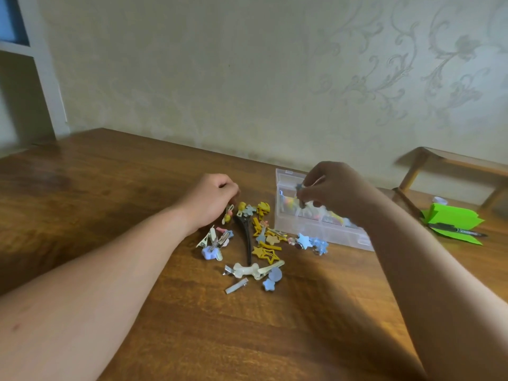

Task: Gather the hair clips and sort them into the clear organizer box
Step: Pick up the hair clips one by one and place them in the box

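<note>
Your right hand (334, 188) pinches a small blue clip (299, 186) over the clear organizer box (316, 229) near the bench's far edge; lower it into one compartment before releasing. Your left hand (211, 200), curled, fingers the loose clips (261, 243) mid-bench; its grip is unclear.

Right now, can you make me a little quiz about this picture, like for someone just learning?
1. True or false: the clear organizer box is still empty.
2. Which hand holds a small blue clip above the box? A) left hand B) right hand
3. Fill in: the long black clip lies in the pile on the wooden ____.

Key:
1. False, colourful clips show inside it.
2. B.
3. Table.
</note>
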{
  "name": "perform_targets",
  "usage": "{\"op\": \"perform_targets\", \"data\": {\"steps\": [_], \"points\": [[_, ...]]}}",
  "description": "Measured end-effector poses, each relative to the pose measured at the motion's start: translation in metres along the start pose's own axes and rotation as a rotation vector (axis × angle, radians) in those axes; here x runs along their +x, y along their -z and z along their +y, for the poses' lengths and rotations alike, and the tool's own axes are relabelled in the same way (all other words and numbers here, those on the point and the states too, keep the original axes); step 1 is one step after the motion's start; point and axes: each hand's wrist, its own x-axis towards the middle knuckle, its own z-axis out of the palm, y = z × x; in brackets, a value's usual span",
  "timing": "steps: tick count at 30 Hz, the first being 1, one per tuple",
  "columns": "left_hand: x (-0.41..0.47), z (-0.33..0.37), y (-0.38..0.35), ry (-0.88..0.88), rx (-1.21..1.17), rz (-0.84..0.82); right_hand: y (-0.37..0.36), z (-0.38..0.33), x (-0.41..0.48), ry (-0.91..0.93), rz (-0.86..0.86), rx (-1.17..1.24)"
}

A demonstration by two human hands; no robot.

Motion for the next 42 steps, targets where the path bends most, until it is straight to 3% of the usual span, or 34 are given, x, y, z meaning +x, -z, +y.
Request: {"op": "perform_targets", "data": {"steps": [11,23,28,33,42], "points": [[0.0,0.001,0.001,-0.005,0.0,0.003,-0.036,-0.003,0.002,-0.005,-0.088,-0.233],[-0.002,0.0,0.001,-0.012,0.019,0.006,-0.011,0.0,-0.008,0.132,0.063,-0.32],[-0.003,0.003,0.0,-0.014,0.038,0.003,0.012,0.006,-0.044,0.225,-0.073,-0.377],[-0.003,0.004,0.0,-0.028,0.044,0.003,0.017,0.011,-0.054,0.153,-0.29,-0.589],[-0.003,0.003,0.0,-0.031,0.051,0.0,0.018,0.004,-0.065,0.129,-0.422,-0.726]]}}
